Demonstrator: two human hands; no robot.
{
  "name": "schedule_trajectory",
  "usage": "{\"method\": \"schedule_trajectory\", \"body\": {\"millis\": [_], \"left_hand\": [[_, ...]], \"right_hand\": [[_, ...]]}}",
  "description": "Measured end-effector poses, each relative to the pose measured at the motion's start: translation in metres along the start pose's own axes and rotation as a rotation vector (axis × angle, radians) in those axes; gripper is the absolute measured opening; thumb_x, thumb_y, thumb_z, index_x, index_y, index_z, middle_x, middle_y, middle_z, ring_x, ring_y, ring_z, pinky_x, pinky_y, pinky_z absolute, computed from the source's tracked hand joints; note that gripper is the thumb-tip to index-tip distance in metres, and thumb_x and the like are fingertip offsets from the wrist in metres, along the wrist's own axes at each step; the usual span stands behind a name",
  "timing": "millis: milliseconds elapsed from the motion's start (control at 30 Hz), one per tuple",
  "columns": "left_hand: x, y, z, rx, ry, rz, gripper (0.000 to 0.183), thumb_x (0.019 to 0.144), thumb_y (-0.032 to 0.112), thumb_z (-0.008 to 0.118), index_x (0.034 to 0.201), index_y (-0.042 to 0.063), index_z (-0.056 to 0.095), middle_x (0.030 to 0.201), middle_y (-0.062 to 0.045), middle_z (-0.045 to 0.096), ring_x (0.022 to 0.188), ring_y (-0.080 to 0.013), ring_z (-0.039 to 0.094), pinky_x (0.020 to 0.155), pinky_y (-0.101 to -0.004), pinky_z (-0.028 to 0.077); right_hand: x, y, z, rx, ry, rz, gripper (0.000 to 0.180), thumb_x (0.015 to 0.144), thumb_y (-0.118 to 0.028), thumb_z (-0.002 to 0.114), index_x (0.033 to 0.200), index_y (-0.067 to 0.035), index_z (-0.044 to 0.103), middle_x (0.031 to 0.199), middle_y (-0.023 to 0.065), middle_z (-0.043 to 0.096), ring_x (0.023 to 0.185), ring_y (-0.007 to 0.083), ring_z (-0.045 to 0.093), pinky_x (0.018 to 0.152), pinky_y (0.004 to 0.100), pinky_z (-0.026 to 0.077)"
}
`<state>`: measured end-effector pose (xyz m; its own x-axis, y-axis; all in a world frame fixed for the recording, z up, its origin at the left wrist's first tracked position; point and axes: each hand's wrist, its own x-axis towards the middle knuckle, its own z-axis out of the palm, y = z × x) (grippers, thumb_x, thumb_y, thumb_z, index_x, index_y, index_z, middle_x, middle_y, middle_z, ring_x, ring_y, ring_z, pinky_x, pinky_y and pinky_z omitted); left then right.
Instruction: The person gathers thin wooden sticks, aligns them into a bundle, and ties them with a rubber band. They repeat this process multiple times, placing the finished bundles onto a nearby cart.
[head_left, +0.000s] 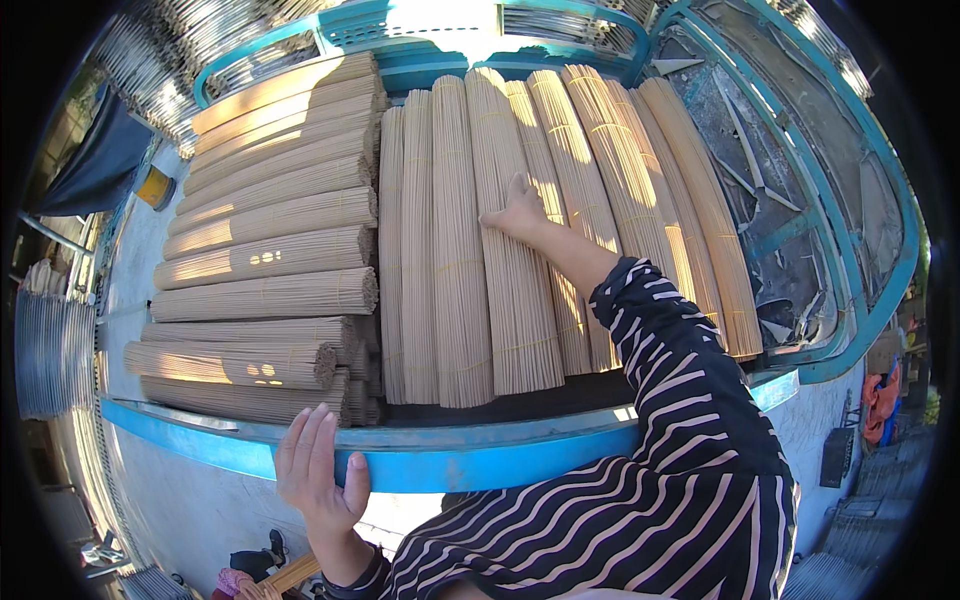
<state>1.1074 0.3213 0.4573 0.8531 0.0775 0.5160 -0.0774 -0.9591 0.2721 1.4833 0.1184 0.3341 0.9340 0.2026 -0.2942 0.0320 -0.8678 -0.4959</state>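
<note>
Bundles of thin sticks tied with yellow bands fill a blue metal cart. My right hand (520, 211) reaches over the cart and rests on a long stick bundle (517, 315) that lies lengthwise away from me; thumb and fingers are spread over its upper half. My left hand (319, 469) is at the cart's near blue rail (457, 459), palm towards the rail, with fingers raised and apart, holding nothing. Just beyond it, a stack of bundles (262, 294) lies crosswise on the left, their cut ends facing the long bundles.
A blue metal frame with torn sheeting (780, 187) stands at the cart's right. A yellow container (155, 187) is on the floor at left. More sticks (54, 352) stand at far left. At the lower left, another person's shoe (277, 546) shows near some sticks.
</note>
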Motion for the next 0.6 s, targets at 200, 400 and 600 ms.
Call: {"method": "schedule_trajectory", "body": {"millis": [200, 400, 600], "left_hand": [[-0.001, -0.002, -0.005, 0.006, 0.138, 0.020, 0.033, 0.077, 0.027, 0.063, 0.100, 0.003, 0.066, 0.102, -0.012, 0.067, 0.096, -0.0301, 0.063, 0.081, -0.0391, 0.049], [-0.046, -0.008, 0.006, -0.294, 0.415, 0.220, 0.032, 0.085, 0.023, 0.062, 0.111, 0.005, 0.060, 0.120, -0.013, 0.057, 0.116, -0.0285, 0.052, 0.098, -0.0419, 0.041], [-0.247, 0.006, -0.007, -0.433, 0.228, -0.335, 0.032, 0.087, 0.019, 0.059, 0.116, 0.004, 0.057, 0.122, -0.016, 0.055, 0.112, -0.0328, 0.053, 0.097, -0.0432, 0.042]], "right_hand": [[0.004, 0.002, -0.014, 0.306, -0.219, -0.123, 0.107, 0.073, -0.044, 0.074, 0.145, 0.005, 0.010, 0.137, 0.0276, 0.037, 0.124, 0.0341, 0.044, 0.098, 0.0388, 0.043], [-0.044, -0.086, -0.085, 0.346, 0.026, -0.561, 0.066, 0.088, -0.030, 0.060, 0.141, -0.002, 0.033, 0.138, 0.0150, 0.043, 0.125, 0.0230, 0.044, 0.102, 0.0346, 0.036], [-0.266, -0.181, -0.071, 0.614, -0.067, -1.166, 0.037, 0.096, -0.016, 0.049, 0.126, 0.006, 0.049, 0.126, 0.0151, 0.053, 0.118, 0.0228, 0.050, 0.098, 0.0350, 0.043]]}}
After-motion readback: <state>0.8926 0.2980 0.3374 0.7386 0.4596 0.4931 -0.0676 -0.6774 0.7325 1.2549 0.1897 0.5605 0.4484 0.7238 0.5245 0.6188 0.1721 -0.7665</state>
